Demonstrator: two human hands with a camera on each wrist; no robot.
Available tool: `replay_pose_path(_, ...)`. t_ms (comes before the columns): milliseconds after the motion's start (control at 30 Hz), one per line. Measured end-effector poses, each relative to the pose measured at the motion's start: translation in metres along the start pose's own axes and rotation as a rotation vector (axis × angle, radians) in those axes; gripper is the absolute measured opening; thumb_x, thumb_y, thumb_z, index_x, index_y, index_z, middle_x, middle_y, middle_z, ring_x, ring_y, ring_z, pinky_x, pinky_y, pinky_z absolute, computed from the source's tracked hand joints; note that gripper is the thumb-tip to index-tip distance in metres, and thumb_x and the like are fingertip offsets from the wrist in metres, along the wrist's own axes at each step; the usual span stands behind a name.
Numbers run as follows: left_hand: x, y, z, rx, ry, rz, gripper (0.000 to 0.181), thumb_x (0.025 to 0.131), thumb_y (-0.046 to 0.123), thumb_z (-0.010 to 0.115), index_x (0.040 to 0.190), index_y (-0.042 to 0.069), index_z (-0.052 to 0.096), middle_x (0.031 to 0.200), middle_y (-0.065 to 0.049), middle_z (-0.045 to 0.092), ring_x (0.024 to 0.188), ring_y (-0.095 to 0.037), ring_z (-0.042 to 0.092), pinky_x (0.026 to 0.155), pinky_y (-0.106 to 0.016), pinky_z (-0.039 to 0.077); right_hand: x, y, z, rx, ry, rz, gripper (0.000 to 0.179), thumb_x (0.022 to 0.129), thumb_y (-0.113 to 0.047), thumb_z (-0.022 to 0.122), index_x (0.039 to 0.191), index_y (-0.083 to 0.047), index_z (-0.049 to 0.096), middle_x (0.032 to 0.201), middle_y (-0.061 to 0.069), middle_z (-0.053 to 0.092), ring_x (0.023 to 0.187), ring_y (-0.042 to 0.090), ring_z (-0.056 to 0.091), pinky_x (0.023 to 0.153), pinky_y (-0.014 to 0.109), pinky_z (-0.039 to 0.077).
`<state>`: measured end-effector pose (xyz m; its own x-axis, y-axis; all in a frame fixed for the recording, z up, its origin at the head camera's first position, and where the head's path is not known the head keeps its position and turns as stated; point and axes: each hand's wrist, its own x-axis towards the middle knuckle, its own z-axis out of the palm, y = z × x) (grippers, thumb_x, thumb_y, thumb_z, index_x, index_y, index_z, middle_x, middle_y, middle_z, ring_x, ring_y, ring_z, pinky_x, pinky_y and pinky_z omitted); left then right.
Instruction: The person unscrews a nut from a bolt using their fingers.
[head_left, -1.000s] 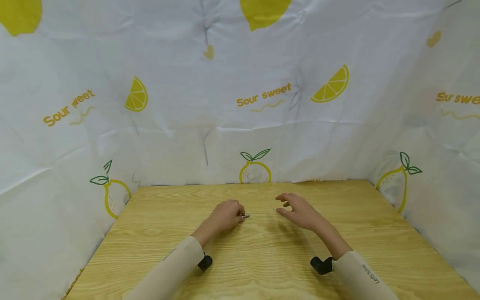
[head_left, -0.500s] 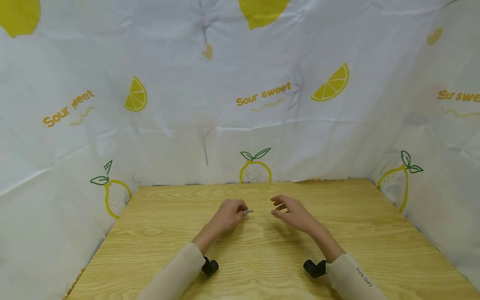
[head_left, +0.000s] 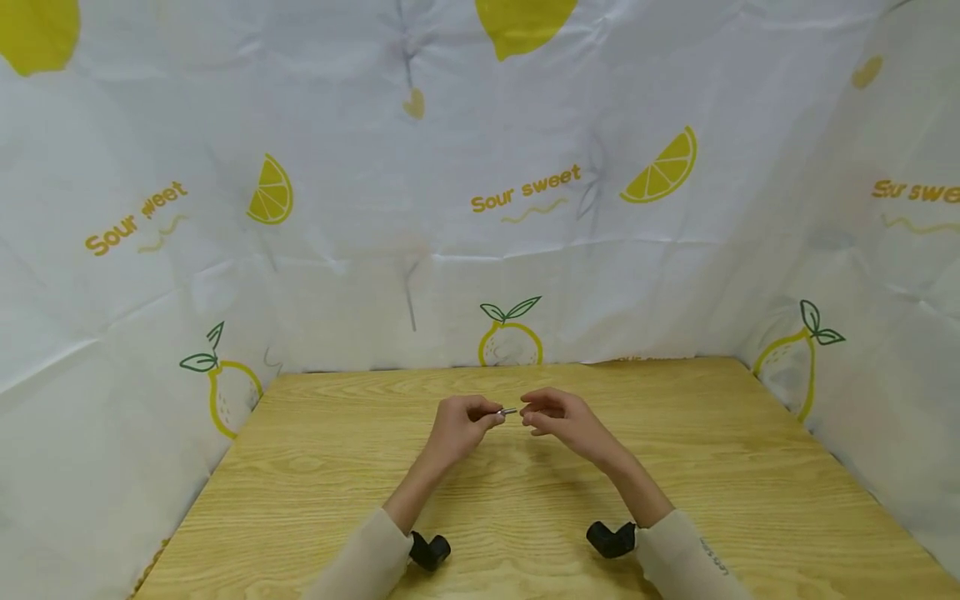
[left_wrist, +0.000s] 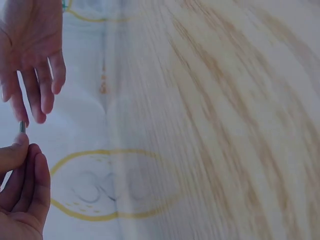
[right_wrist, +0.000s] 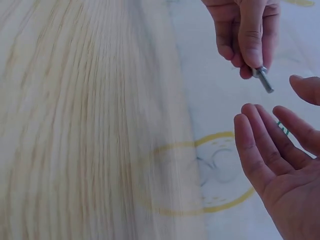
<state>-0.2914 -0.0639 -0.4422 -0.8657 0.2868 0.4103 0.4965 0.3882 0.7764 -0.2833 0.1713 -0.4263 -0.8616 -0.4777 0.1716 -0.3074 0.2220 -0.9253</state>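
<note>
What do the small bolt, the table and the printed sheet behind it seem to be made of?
Bolt: metal, probably steel; it is silvery grey with a smooth shine.
Table: wood or a wood-look covering, low gloss; grain lines show, but I cannot tell which.
Sheet: thin cloth or plastic, perhaps; it has soft creases.

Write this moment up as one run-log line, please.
left hand: pinches small metal piece, free end toward right hand | right hand: holds nothing, near but apart from it | both above wooden table
</note>
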Motion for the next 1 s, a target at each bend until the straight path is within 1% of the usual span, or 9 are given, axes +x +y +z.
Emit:
replay_pose_path(133, -0.003, 0.006, 0.0, -0.086, 0.046, -0.008, 0.011, 0.093, 0.01, 0.077, 0.099, 0.003, 0.082, 0.094, -0.012, 0.08, 0.082, -0.031, 0.077, 0.068, -0.019, 0.06, 0.002, -0.006, 0.003, 0.033, 0.011, 0.005, 0.044, 0.107, -0.021, 0.06, 0.14, 0.008, 0.054, 0.135, 0.035, 0.059, 0.117, 0.038, 0.068, 0.096, 0.052, 0.06)
replay_pose_path(233, -0.004, 0.014, -0.003, -0.158, 0.081, -0.004, 0.01, 0.092, 0.012, 0.078, 0.099, 0.006, 0.083, 0.095, -0.012, 0.08, 0.083, -0.032, 0.077, 0.072, -0.02, 0.061, 0.003, -0.014, 0.005, 0.054, 0.027, 0.004, 0.043, 0.106, -0.021, 0.061, 0.139, 0.006, 0.056, 0.132, 0.034, 0.062, 0.112, 0.03, 0.07, 0.095, 0.05, 0.06)
replay_pose_path(300, -0.004, 0.019, -0.005, -0.193, 0.096, 0.009, 0.011, 0.091, 0.013, 0.079, 0.098, 0.007, 0.083, 0.097, -0.012, 0.081, 0.083, -0.029, 0.077, 0.074, -0.021, 0.062, 0.003, -0.019, 0.006, 0.065, 0.038, -0.006, 0.042, 0.106, -0.021, 0.062, 0.138, 0.006, 0.058, 0.131, 0.033, 0.063, 0.109, 0.023, 0.072, 0.094, 0.049, 0.061)
replay_pose_path(367, -0.005, 0.024, -0.009, -0.233, 0.099, 0.025, 0.011, 0.09, 0.013, 0.08, 0.098, 0.007, 0.083, 0.097, -0.013, 0.08, 0.084, -0.032, 0.077, 0.075, -0.025, 0.063, 0.004, -0.023, 0.006, 0.066, 0.049, -0.019, 0.041, 0.105, -0.021, 0.062, 0.136, 0.005, 0.059, 0.128, 0.031, 0.066, 0.105, 0.016, 0.072, 0.093, 0.048, 0.061)
replay_pose_path(433, -0.004, 0.027, -0.012, -0.252, 0.106, 0.041, 0.011, 0.09, 0.014, 0.08, 0.098, 0.007, 0.084, 0.096, -0.013, 0.081, 0.084, -0.034, 0.077, 0.075, -0.028, 0.064, 0.005, -0.027, 0.008, 0.069, 0.053, -0.033, 0.039, 0.105, -0.02, 0.062, 0.134, 0.006, 0.061, 0.127, 0.031, 0.066, 0.103, 0.014, 0.072, 0.092, 0.049, 0.062)
replay_pose_path(567, -0.005, 0.03, -0.016, -0.28, 0.133, 0.053, 0.008, 0.089, 0.012, 0.081, 0.095, 0.007, 0.084, 0.092, -0.012, 0.081, 0.083, -0.024, 0.078, 0.074, -0.029, 0.064, 0.007, -0.035, 0.013, 0.067, 0.055, -0.058, 0.033, 0.105, -0.02, 0.062, 0.126, 0.006, 0.066, 0.12, 0.027, 0.07, 0.1, 0.015, 0.072, 0.089, 0.047, 0.063)
replay_pose_path(667, -0.006, 0.031, -0.018, -0.271, 0.15, 0.071, 0.007, 0.089, 0.009, 0.081, 0.094, 0.008, 0.084, 0.09, -0.012, 0.081, 0.082, -0.015, 0.077, 0.074, -0.026, 0.063, 0.009, -0.041, 0.017, 0.075, 0.064, -0.049, 0.03, 0.105, -0.02, 0.062, 0.12, 0.005, 0.069, 0.113, 0.024, 0.071, 0.097, 0.019, 0.073, 0.086, 0.041, 0.064)
replay_pose_path(833, -0.008, 0.034, -0.019, -0.237, 0.184, 0.158, 0.007, 0.088, 0.01, 0.082, 0.094, 0.008, 0.084, 0.09, -0.01, 0.081, 0.08, -0.019, 0.078, 0.075, -0.028, 0.064, 0.01, -0.049, 0.021, 0.114, 0.084, -0.001, 0.032, 0.104, -0.023, 0.064, 0.116, 0.006, 0.069, 0.103, 0.016, 0.073, 0.092, 0.024, 0.074, 0.083, 0.035, 0.064)
replay_pose_path(1000, -0.007, 0.035, -0.019, -0.238, 0.204, 0.289, 0.007, 0.087, 0.006, 0.081, 0.093, 0.004, 0.084, 0.091, -0.014, 0.081, 0.082, -0.025, 0.079, 0.074, -0.031, 0.065, 0.011, -0.052, 0.022, 0.157, 0.05, 0.023, 0.034, 0.104, -0.021, 0.064, 0.114, 0.011, 0.069, 0.096, 0.009, 0.075, 0.085, 0.016, 0.074, 0.082, 0.034, 0.064)
